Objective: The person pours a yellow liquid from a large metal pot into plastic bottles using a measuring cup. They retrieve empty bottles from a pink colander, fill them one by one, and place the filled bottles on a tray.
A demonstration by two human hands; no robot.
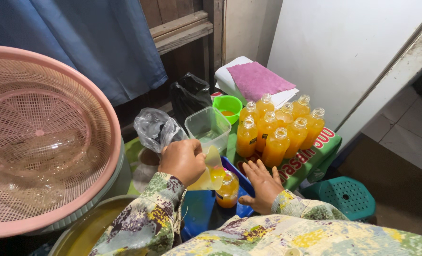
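Head view: left hand (182, 160) tilts a clear jug (210, 170) over the bottle (228, 189) mouth so juice runs in; right hand (263, 182), fingers spread, rests beside the bottle, holding nothing.

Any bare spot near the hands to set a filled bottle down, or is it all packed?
Bare blue tray below the left hand, left of the bottle being filled. A thin strip of green carton right of the filled bottles. Crowded: right hand, clear tub, green cup.
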